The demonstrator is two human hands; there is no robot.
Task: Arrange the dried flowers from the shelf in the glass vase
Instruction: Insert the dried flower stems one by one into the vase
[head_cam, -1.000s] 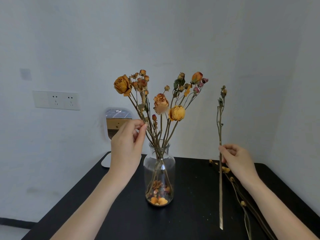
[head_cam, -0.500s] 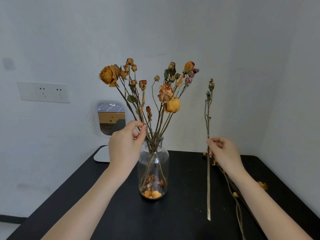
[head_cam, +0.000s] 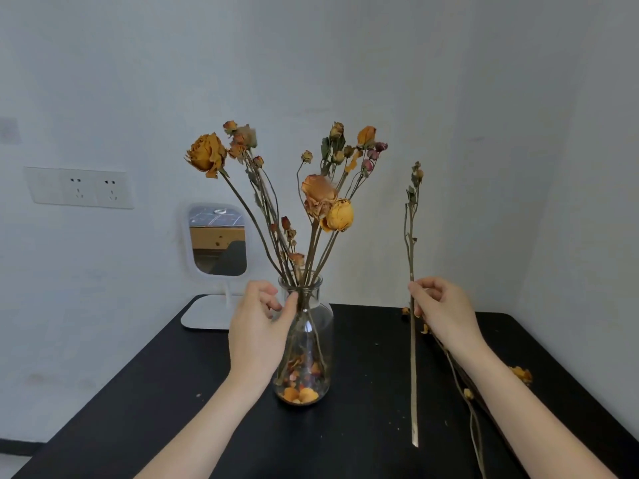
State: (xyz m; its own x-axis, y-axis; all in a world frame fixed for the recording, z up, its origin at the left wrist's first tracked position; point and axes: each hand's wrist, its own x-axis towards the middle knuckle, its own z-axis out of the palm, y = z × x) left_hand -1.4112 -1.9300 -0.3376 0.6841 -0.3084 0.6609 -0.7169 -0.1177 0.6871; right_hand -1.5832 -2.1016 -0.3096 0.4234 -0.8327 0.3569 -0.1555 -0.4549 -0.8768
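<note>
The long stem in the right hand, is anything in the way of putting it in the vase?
Nothing stands in the open space between the stem and the vase. But flowers already crowd its neck, and the left hand touches the neck's left side. The right hand would probably have to slip the stem in among them.

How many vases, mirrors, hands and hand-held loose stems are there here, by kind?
Glass vase: 1
Mirror: 1
Loose stem, held: 1
Hands: 2, left hand and right hand
Total: 5
</note>
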